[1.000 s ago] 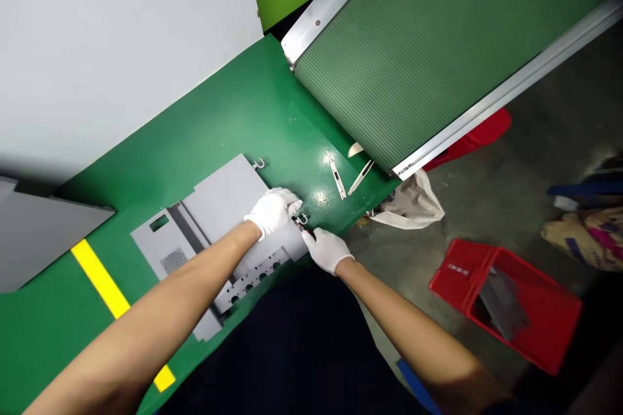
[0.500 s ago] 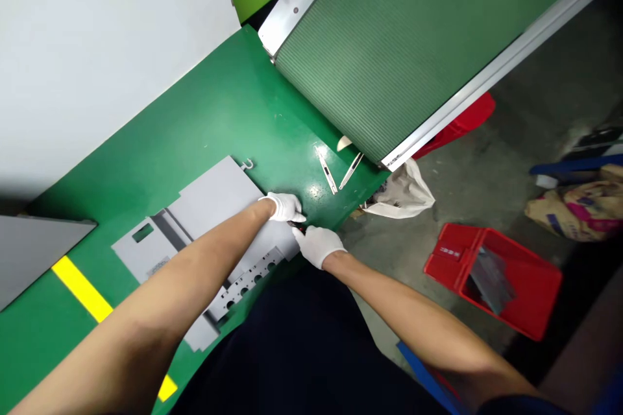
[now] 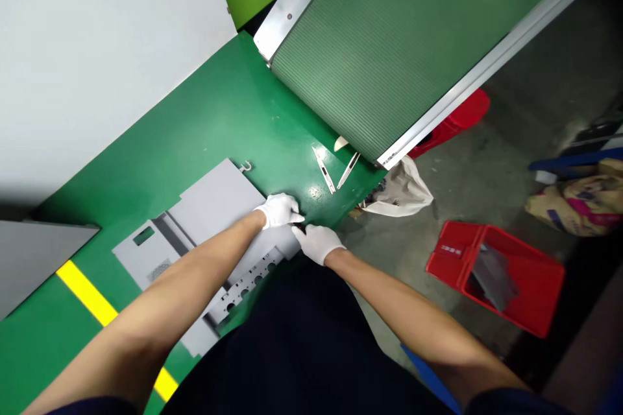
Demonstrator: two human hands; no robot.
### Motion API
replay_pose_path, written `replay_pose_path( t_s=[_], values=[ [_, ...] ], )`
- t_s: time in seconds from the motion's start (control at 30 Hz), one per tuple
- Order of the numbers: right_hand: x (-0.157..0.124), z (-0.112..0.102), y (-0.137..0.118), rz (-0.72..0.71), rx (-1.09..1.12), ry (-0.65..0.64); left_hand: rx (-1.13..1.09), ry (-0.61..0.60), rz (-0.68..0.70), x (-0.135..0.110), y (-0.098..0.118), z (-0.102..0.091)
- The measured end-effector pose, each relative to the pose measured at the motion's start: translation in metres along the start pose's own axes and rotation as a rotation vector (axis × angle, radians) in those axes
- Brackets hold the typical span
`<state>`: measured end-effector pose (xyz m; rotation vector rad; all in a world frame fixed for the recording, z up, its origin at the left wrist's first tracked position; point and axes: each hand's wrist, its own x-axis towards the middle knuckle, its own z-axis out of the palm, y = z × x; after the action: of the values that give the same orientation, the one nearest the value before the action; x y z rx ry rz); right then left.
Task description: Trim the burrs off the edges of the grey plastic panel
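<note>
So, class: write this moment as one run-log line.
left hand: on grey panel corner | right hand: pinching small dark part at that corner | green table: two metal strips

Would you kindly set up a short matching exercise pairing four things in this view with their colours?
Things:
1. panel
2. bin
3. stripe
4. left hand glove

Colours:
A. red
B. white
C. grey
D. yellow

Pairs: 1-C, 2-A, 3-D, 4-B
</note>
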<state>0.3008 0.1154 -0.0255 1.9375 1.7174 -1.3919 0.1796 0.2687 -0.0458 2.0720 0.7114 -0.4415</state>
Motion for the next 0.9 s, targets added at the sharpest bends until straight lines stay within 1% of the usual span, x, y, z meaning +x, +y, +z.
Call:
replay_pose_path(
  t_s=[0.07,0.1,0.17,0.23,0.27,0.3,0.33,0.4,0.47,0.5,0.57,0.63,0.7,0.77,0.83,0.9],
  values=[
    [-0.002,-0.005,-0.006,0.046,-0.046,0.020,-0.030,-0.114,-0.177,0.013,0.005,-0.005],
    [-0.004,-0.007,-0.010,0.088,-0.057,0.037,-0.050,-0.136,-0.238,0.019,0.007,-0.008],
    [-0.007,-0.012,-0.016,0.161,-0.050,0.057,-0.076,-0.097,-0.314,0.025,0.009,-0.014],
    [-0.012,-0.016,-0.016,0.171,-0.032,0.058,-0.081,-0.019,-0.352,0.024,0.010,-0.022],
    [-0.014,-0.018,-0.014,0.169,-0.010,0.053,-0.119,0.013,-0.347,0.020,0.010,-0.028],
    [-0.017,-0.019,-0.010,0.164,0.018,0.046,-0.221,0.049,-0.319,0.015,0.010,-0.035],
    [-0.019,-0.020,-0.006,0.163,0.053,0.042,-0.393,0.096,-0.270,0.009,0.010,-0.042],
    [-0.020,-0.021,0.005,0.185,0.127,0.055,-0.888,0.226,-0.158,-0.007,0.009,-0.059],
    [-0.017,-0.021,0.011,0.208,0.189,0.078,-1.367,0.355,-0.110,-0.025,0.004,-0.074],
    [-0.013,-0.022,0.011,0.210,0.215,0.087,-1.522,0.393,-0.119,-0.034,0.000,-0.080],
    [-0.001,-0.027,0.005,0.194,0.249,0.090,-1.700,0.443,-0.150,-0.054,-0.010,-0.088],
    [0.017,-0.035,-0.009,0.156,0.267,0.085,-1.770,0.493,-0.130,-0.074,-0.023,-0.091],
    [0.037,-0.047,-0.029,0.122,0.277,0.079,-1.800,0.560,-0.092,-0.092,-0.036,-0.091],
    [0.057,-0.060,-0.050,0.095,0.282,0.071,-1.803,0.652,-0.121,-0.106,-0.048,-0.090],
    [0.076,-0.072,-0.068,0.075,0.283,0.058,-1.716,0.788,-0.258,-0.114,-0.060,-0.089],
    [0.092,-0.080,-0.081,0.063,0.273,0.044,-1.473,0.933,-0.447,-0.117,-0.072,-0.088]
  ],
)
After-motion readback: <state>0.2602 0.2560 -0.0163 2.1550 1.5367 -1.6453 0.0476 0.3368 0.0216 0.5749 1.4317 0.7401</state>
